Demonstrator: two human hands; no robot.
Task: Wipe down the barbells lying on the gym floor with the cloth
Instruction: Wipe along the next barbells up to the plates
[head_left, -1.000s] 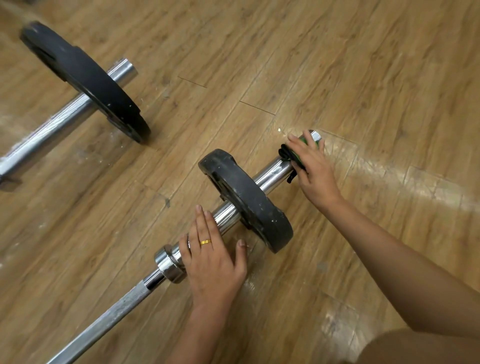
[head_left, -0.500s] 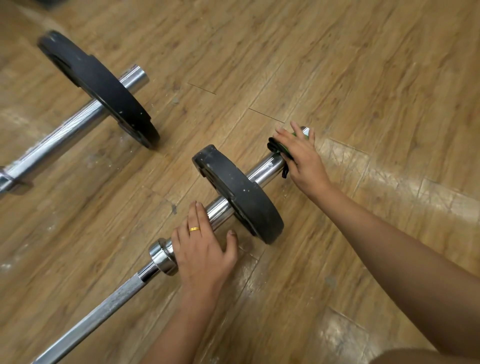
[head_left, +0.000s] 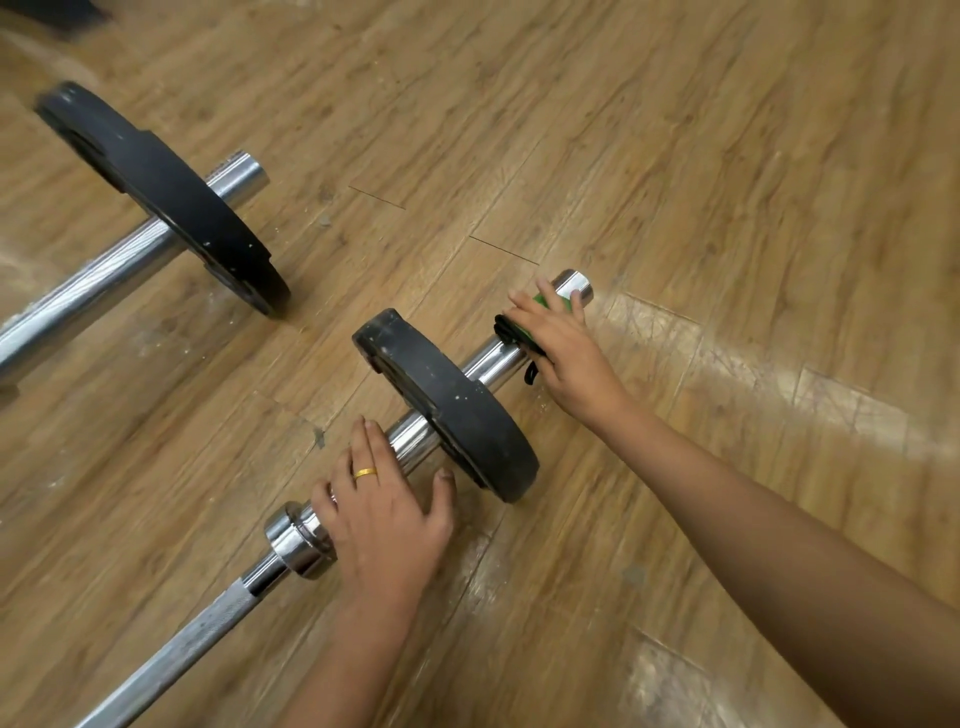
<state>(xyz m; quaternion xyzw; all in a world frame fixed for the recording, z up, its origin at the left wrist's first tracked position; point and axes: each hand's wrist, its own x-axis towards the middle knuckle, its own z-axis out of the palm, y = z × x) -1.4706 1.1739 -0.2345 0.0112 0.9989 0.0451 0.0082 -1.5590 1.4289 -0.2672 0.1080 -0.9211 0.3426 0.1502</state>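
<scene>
- Landmark for everything here: the black plate (head_left: 447, 405) on the near barbell (head_left: 498, 358), which lies diagonally on the wood floor (head_left: 675, 156).
- Right hand (head_left: 569, 348) is on the sleeve just beyond the plate, out toward the bar's tip. The fingers are curled over the cloth (head_left: 511, 330) and grasp it against the chrome.
- The cloth is green and black and mostly hidden under that hand. A bit of black edge pokes out on the plate side, and a short black strip dangles under the sleeve.
- The bare chrome end of the sleeve sticks out past the hand, away from the plate.
- Left hand (head_left: 387, 512) sits on the other side of the plate. It's relaxed, with the fingers laid flat across the sleeve and the thumb spread toward the plate. It isn't gripping anything.
- There's a gold ring (head_left: 365, 473) on one of its fingers.
- The chrome collar (head_left: 296, 540) is just past that hand, further from the plate, and then the rough shaft (head_left: 171, 660) runs off.
- The second barbell (head_left: 104, 275), with its own black disc (head_left: 166, 202), lies well apart from the plate, up and to its left.
</scene>
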